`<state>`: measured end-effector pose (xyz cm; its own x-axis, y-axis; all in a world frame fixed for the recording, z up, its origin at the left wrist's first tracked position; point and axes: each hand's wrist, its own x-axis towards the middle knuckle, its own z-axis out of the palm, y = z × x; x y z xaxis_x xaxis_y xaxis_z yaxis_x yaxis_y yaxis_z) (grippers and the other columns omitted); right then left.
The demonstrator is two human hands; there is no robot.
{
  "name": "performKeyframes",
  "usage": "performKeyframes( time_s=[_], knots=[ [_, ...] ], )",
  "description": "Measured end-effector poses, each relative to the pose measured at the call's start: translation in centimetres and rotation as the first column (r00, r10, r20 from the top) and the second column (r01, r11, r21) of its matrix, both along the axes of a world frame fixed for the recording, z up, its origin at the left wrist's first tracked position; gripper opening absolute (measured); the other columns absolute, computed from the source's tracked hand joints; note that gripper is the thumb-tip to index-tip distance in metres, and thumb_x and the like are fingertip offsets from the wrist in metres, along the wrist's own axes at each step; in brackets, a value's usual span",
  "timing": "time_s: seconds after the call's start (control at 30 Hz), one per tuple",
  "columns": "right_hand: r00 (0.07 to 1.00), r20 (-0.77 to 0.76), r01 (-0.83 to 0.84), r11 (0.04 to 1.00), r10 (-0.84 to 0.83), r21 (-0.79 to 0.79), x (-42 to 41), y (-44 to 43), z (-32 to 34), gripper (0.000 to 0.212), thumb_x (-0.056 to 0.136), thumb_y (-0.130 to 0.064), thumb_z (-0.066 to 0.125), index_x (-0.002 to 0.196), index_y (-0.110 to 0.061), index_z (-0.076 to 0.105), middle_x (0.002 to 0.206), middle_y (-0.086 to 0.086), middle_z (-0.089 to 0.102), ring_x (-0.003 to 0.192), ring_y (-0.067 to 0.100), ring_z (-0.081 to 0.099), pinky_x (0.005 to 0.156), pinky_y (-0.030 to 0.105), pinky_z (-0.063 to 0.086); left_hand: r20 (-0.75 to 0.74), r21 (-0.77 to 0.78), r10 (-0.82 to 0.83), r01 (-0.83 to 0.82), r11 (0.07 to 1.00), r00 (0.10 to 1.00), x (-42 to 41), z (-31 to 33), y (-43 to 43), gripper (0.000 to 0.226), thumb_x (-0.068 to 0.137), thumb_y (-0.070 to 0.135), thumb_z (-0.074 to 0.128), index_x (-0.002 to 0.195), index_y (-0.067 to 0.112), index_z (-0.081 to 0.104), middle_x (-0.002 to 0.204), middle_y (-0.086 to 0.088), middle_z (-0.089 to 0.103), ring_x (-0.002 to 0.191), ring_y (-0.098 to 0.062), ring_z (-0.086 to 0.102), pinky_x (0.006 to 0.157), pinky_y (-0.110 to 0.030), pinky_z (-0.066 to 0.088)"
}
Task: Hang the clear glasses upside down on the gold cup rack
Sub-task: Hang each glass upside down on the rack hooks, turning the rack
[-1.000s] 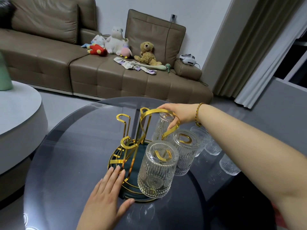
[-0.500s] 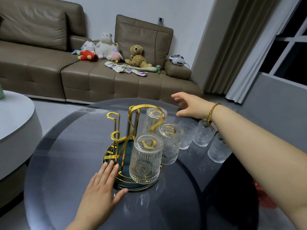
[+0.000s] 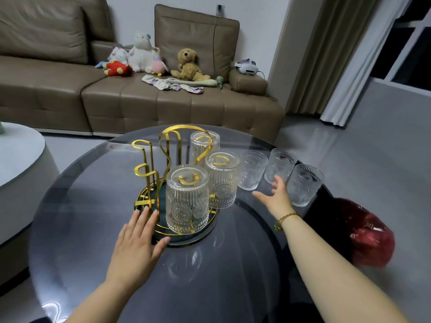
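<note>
- Three glasses hang mouth-down on the gold rack: front glass, middle glass, back glass. A gold hook tip shows through each clear base.
- Rack stands on a round dark tray with gold rim, on the bench, a round smoked-glass top.
- Two low hooks on the rack's left side are bare; a tall loop rises at centre.
- Three more glasses stand upright on the bench, right of the rack, in a row: near the tray, centre, far right. Each apart from its neighbour.
- My right hand is spread, fingers loose, palm toward the centre glass; fingertips just at its base. Grip wide and holding nothing.
- My left hand lies flat, fingers spread, on the tray's near edge. No hold on anything; it pins the tray.
- Handling, my judgement: pressed ribbed glass, stiff, fairly weighty, breakable. Ribs and the embossed band give purchase, but glass is slick. Best taken round the mid-wall, thumb opposite fingers, then turned over before lowering on a hook.
- Risk: knocking a neighbour glass on pickup, or clinking against the hung ones; smoked-glass bench is unforgiving to a drop.
- Beyond: brown sofa with soft toys, a curtain, a red bag on the floor under the bench edge.
</note>
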<state>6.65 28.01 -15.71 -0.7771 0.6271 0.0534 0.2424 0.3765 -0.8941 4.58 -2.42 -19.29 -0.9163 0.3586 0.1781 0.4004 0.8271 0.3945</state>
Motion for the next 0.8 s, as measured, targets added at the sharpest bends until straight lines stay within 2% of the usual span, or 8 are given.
performKeyframes(
  time_s=[0.07,0.1,0.3,0.37,0.4,0.57,0.67,0.8],
  knots=[
    [1.0,-0.012,0.004,1.0,-0.005,-0.03,-1.0,-0.2,-0.9,0.093,0.07,-0.017,0.071,0.138,-0.015,0.008,0.148,0.014,0.02,0.135,0.027,0.023,0.108,0.04,0.024,-0.028,0.027,0.002,-0.001,1.0,1.0,0.1,-0.1,0.1,0.081,0.078,0.072,0.006,0.14,0.019,0.016,0.151,0.001,0.008,0.129,-0.004,-0.009,0.114,-0.039,0.01],
    [1.0,-0.022,0.02,0.999,-0.021,-0.032,-1.5,-0.3,-1.2,0.097,0.069,-0.018,0.072,0.139,-0.016,0.005,0.15,0.013,0.016,0.136,0.026,0.019,0.109,0.039,0.022,-0.035,0.038,0.007,-0.006,0.999,0.999,0.1,-0.2,0.2,0.072,0.083,0.063,0.021,0.139,0.018,0.02,0.151,-0.001,0.012,0.129,-0.005,-0.006,0.114,-0.041,0.011],
    [0.987,-0.123,0.099,0.995,-0.101,-0.023,-4.1,0.1,-3.2,0.109,0.065,-0.017,0.076,0.139,-0.015,-0.004,0.151,0.011,0.01,0.138,0.024,0.013,0.11,0.033,0.015,-0.049,0.071,0.016,-0.012,0.997,0.999,-0.3,-0.8,0.5,0.06,0.087,0.034,0.053,0.138,0.015,0.026,0.15,-0.005,0.02,0.13,-0.006,0.0,0.112,-0.042,0.015],
    [0.99,-0.105,0.092,0.996,-0.094,-0.017,-5.1,0.4,-3.4,0.109,0.065,-0.019,0.076,0.139,-0.016,-0.004,0.152,0.011,0.01,0.138,0.025,0.013,0.11,0.035,0.015,-0.057,0.09,0.019,-0.014,0.996,0.998,-0.4,-0.8,0.7,0.061,0.086,0.04,0.051,0.136,0.013,0.03,0.149,-0.006,0.023,0.13,-0.008,0.003,0.112,-0.045,0.017],
    [0.991,-0.094,0.096,0.995,-0.097,-0.018,-5.6,0.5,-3.3,0.109,0.065,-0.019,0.075,0.139,-0.016,-0.005,0.152,0.012,0.011,0.138,0.026,0.015,0.111,0.036,0.016,-0.052,0.089,0.021,-0.017,0.996,0.998,-0.3,-0.6,0.7,0.065,0.086,0.051,0.048,0.136,0.013,0.031,0.148,-0.006,0.023,0.13,-0.009,0.005,0.111,-0.046,0.019],
    [0.991,-0.024,0.129,0.991,-0.13,-0.023,-7.3,0.6,-3.3,0.109,0.066,-0.021,0.075,0.139,-0.021,-0.005,0.149,0.011,0.023,0.131,0.033,0.031,0.106,0.042,0.028,-0.073,0.057,0.025,-0.021,0.998,0.997,-0.5,-0.8,0.6,0.107,0.065,0.082,-0.006,0.134,0.011,0.035,0.145,-0.005,0.027,0.13,-0.013,0.01,0.109,-0.047,0.023],
    [0.987,0.014,0.16,0.987,-0.16,-0.011,-7.5,0.6,-3.3,0.105,0.068,-0.022,0.073,0.138,-0.026,-0.005,0.146,0.014,0.031,0.124,0.037,0.04,0.099,0.044,0.036,-0.06,0.046,0.032,-0.029,0.999,0.998,-0.6,-1.1,0.6,0.111,0.063,0.082,-0.012,0.134,0.01,0.035,0.146,-0.008,0.029,0.131,-0.014,0.008,0.109,-0.046,0.022],
    [0.987,0.018,0.162,0.987,-0.163,0.013,-7.1,0.7,-3.2,0.098,0.068,-0.024,0.072,0.138,-0.024,0.003,0.145,0.012,0.034,0.122,0.035,0.042,0.096,0.04,0.038,-0.064,0.054,0.029,-0.026,0.998,0.998,-0.6,-1.2,0.5,0.112,0.061,0.083,-0.014,0.135,0.013,0.032,0.143,0.002,0.019,0.131,-0.012,0.007,0.11,-0.046,0.022]
  ],
)
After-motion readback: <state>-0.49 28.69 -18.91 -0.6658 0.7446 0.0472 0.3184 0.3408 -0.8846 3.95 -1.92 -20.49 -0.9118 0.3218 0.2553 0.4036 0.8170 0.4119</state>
